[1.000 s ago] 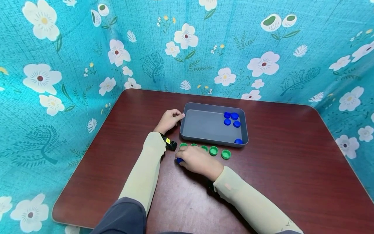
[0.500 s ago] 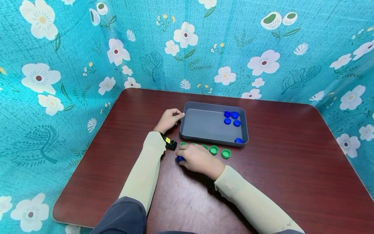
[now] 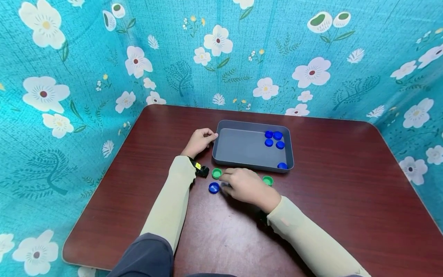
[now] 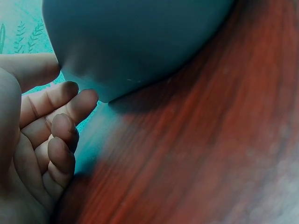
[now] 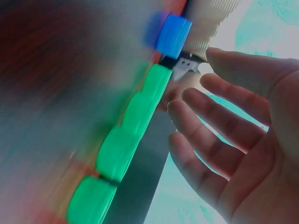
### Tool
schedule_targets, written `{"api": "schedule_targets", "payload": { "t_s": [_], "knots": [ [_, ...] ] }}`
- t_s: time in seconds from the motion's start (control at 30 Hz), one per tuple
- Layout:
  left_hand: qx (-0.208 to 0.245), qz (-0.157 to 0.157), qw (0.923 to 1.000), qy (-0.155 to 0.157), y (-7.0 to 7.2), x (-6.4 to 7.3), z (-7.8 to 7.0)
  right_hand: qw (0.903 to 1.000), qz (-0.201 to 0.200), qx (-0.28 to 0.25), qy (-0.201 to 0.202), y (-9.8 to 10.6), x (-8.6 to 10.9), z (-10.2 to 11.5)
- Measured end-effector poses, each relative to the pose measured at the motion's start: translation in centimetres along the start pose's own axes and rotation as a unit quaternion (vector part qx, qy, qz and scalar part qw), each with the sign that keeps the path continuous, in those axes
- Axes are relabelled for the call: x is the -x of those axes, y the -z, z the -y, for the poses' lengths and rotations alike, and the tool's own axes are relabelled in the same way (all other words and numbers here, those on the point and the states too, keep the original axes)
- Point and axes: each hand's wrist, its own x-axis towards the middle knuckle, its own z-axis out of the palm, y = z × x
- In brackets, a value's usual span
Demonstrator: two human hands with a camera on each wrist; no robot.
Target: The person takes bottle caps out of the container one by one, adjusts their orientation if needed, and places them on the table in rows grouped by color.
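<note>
A grey rectangular tray (image 3: 238,150) lies on the table with several blue caps (image 3: 268,142) in its right part. My left hand (image 3: 198,142) touches the tray's left edge, its fingers loosely bent beside the wall in the left wrist view. A single blue cap (image 3: 214,187) sits on the table, hollow side up, just left of my right hand (image 3: 247,186). That hand holds nothing; its fingers are relaxed and apart from the caps in the right wrist view. Green caps (image 3: 217,173) stand in a row in front of the tray, the middle ones hidden behind the right hand in the head view.
The dark red wooden table (image 3: 339,192) extends on both sides of the tray. A blue flowered curtain (image 3: 194,50) hangs behind the table and along its sides. A black wrist device (image 3: 202,170) on the left wrist is close to the leftmost green cap.
My right hand has let go of the blue cap and moved to the right. The cap stays on the table below the leftmost green cap. The left hand keeps its place at the tray.
</note>
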Motion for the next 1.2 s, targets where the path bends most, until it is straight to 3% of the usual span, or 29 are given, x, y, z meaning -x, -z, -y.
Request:
{"api": "schedule_targets", "payload": {
  "t_s": [0.23, 0.53, 1.2],
  "knots": [
    [-0.007, -0.003, 1.0, 0.003, 0.0, -0.2, -0.1, 0.9996, -0.019, 0.01, -0.02, 0.6, 1.5, -1.5],
    [0.001, -0.002, 1.0, -0.001, -0.1, 0.0, 0.0, 0.9975, -0.01, 0.002, -0.07, 1.5, 3.4, -3.7],
    [0.005, -0.002, 0.9999, -0.014, 0.0, 0.3, -0.3, 0.9885, -0.04, 0.057, -0.134, 3.5, 6.6, -7.6]
  ]
}}
